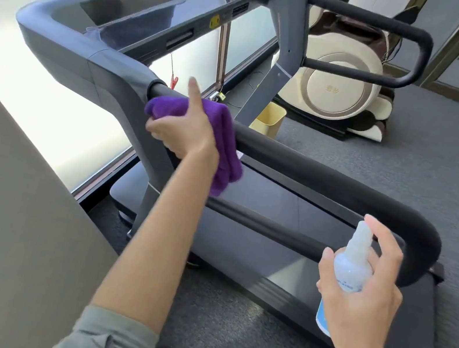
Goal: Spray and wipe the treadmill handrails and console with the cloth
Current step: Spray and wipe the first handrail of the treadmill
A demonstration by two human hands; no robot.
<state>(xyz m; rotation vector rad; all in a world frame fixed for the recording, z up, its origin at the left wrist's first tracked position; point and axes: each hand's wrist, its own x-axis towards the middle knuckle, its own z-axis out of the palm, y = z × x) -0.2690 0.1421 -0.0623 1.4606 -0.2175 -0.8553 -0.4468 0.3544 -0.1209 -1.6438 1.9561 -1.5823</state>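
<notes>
Nearest, at about 4 o'clock in the head view, the right hand (360,292) holds the spray bottle (347,274) upright, its fingers (388,257) curled round the body and one fingertip up at the nozzle. The bottle stands just in front of the curved end of the near handrail (328,182), whose black foam bar runs its long axis from 4 o'clock up toward 10 o'clock, where it enters the grey frame.

Farther up that bar, near centre, the left hand (182,131) presses the purple cloth (221,141) over the rail where foam meets frame; the fingers are clamped round cloth and rail, save the forefinger, which sticks up straight. The cloth drapes over the bar and hangs down its far side.

So the unwiped length lies from the cloth toward 4 o'clock (a guess, since no wet sheen shows), and the left hand is the one already on it. The console (147,6) sits beyond at 11 o'clock, the far handrail (400,32) at 1 o'clock.
</notes>
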